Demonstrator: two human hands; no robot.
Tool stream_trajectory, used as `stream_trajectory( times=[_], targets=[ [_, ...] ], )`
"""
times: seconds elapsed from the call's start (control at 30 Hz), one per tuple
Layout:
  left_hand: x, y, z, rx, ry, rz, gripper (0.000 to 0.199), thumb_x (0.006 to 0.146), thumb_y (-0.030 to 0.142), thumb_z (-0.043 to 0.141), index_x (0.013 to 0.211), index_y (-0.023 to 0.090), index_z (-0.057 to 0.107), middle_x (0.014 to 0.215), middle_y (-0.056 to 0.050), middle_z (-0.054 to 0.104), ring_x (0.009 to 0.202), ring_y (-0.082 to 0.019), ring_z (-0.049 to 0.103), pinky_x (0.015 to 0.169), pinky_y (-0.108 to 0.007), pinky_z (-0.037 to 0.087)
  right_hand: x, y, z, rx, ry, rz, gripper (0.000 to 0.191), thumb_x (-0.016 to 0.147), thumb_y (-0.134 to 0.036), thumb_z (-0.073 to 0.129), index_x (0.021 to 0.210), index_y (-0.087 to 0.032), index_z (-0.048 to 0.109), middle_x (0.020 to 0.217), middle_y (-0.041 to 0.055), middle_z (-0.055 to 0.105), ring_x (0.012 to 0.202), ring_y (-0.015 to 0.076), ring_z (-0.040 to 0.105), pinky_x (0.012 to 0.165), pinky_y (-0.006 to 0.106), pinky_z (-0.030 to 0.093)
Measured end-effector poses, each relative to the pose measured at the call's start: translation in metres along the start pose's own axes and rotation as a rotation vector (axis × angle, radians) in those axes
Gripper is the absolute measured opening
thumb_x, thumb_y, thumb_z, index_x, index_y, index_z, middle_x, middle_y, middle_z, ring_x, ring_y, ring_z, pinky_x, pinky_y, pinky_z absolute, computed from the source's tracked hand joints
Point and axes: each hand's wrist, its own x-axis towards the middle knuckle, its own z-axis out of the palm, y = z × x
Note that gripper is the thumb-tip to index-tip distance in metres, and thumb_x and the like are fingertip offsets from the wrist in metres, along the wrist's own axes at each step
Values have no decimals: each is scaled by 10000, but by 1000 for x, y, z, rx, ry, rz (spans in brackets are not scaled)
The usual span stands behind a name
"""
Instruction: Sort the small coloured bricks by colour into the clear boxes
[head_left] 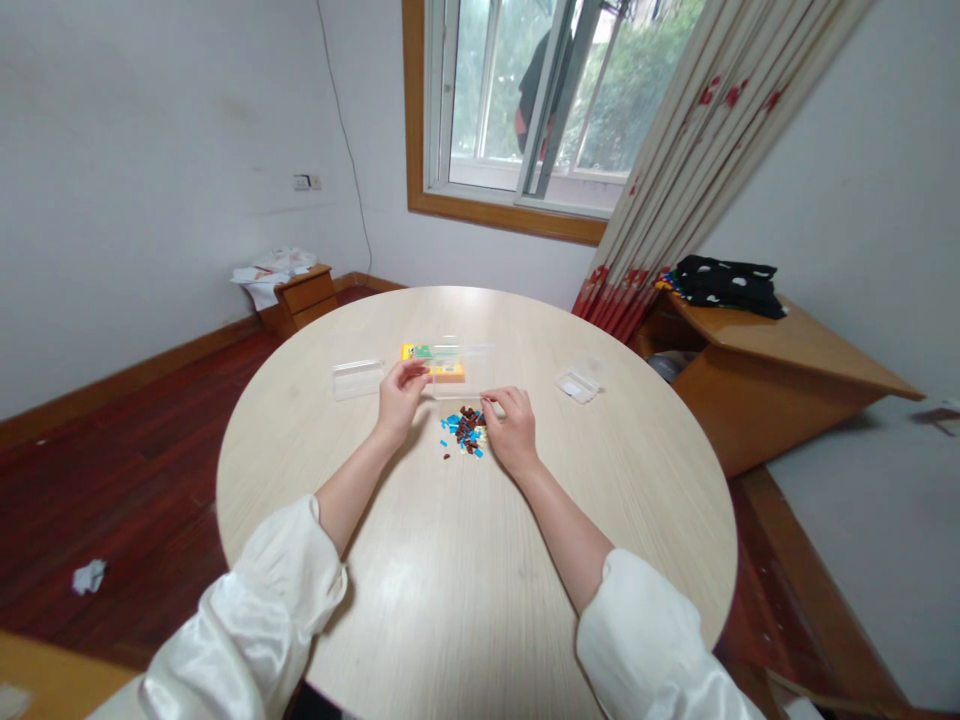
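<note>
Between my hands is a clear plastic box (471, 380), its outline faint against the table. At its left edge, the curled fingers of my left hand (401, 402) grip it. My right hand (512, 428) pinches its near right corner between thumb and fingertips. Just below the box lies a loose pile of small blue, brown and cream building bricks (466, 430), close to my right thumb. Behind the clear plastic, a yellow, green and orange small carton (448, 374) shows through.
The round wooden table (450, 560) bears another clear plastic container (357, 380) at left and a small clear case (579, 386) at right. Beyond the table stand a small cabinet (307, 295) with papers and a tilted wooden desk (795, 370) with black cloth (727, 284).
</note>
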Motion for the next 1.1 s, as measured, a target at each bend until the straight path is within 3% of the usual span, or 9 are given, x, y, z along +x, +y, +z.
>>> stream_trajectory(
  times=[0.07, 0.17, 0.37, 0.77, 0.83, 0.9, 0.97, 1.1],
  targets=[
    [3, 0, -6, 238, 91, 146, 138, 709, 161, 530, 836, 168, 583, 848, -44, 600, 842, -179, 575, 860, -338, 446, 0, 1, 0, 0, 5, 6, 127, 847, -183, 517, 826, -198, 642, 804, 49, 621, 814, 200, 521, 739, 341, 426],
    [8, 0, -19, 620, 135, 269, 214, 728, 117, 455, 879, 160, 600, 926, -74, 581, 935, -209, 546, 908, -360, 414, 0, 1, 1, -4, 8, 14, 127, 848, -197, 519, 827, -204, 644, 790, 45, 614, 799, 200, 519, 732, 341, 425],
    [9, -5, -34, 1111, 60, 129, 358, 748, 136, 459, 1082, 139, 587, 1125, -167, 533, 1080, -316, 496, 931, -451, 370, -1, 1, 1, -19, 14, 27, 136, 849, -207, 512, 821, -209, 645, 765, 39, 599, 779, 196, 512, 710, 333, 420],
    [20, -3, -53, 1327, 235, -74, 420, 731, 203, 495, 1116, 48, 559, 1184, -274, 512, 1115, -414, 443, 913, -533, 308, -1, 3, 1, -17, -1, 31, 136, 850, -203, 509, 811, -204, 639, 776, 43, 604, 780, 197, 510, 722, 336, 416],
    [20, 0, -53, 1302, 289, -53, 440, 724, 200, 509, 1138, 56, 549, 1217, -263, 486, 1144, -409, 417, 934, -533, 288, -1, 3, 2, -6, -7, 25, 138, 851, -200, 505, 818, -202, 639, 782, 47, 606, 786, 199, 510, 728, 339, 417],
    [19, 4, -49, 1227, 314, 60, 419, 734, 183, 498, 1141, 103, 555, 1221, -213, 488, 1152, -371, 416, 949, -511, 285, -1, 4, 2, 3, -17, 22, 142, 852, -203, 501, 827, -201, 640, 787, 50, 607, 792, 202, 509, 729, 343, 416],
    [15, 8, -41, 1097, 202, 231, 338, 764, 173, 466, 1078, 152, 590, 1135, -151, 543, 1096, -306, 464, 942, -458, 315, -1, 5, 2, 7, -24, 22, 144, 853, -208, 498, 831, -201, 640, 786, 51, 607, 791, 204, 509, 729, 346, 415],
    [4, 13, -21, 839, -263, 447, 179, 791, 276, 523, 870, 192, 659, 937, -86, 616, 966, -244, 524, 906, -384, 340, 0, 4, 2, 4, -14, 19, 141, 856, -215, 499, 829, -205, 637, 776, 45, 609, 782, 202, 514, 720, 342, 415]
  ],
)
